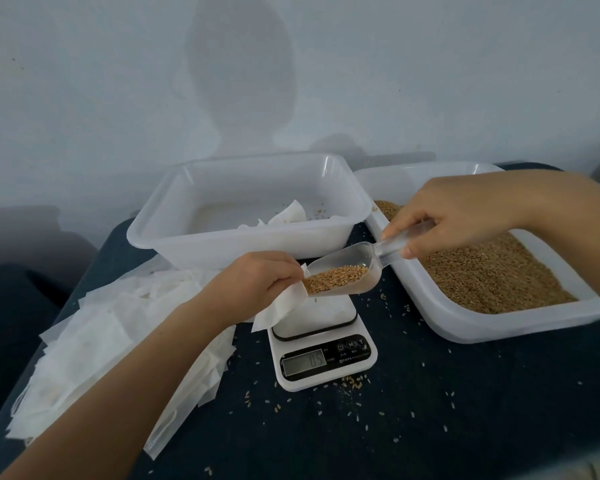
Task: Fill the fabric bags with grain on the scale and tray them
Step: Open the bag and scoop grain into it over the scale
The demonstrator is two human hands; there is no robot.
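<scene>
Over the scale at the table's middle, the left hand pinches a fabric bag open, while the right hand grips a clear scoop of grain at its mouth. Empty bags lie along the left edge.

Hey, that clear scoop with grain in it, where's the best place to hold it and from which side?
By its narrow handle, from the right: the right hand pinches the clear scoop there, keeping the grain-filled bowl clear and aimed at the fabric bag.
</scene>
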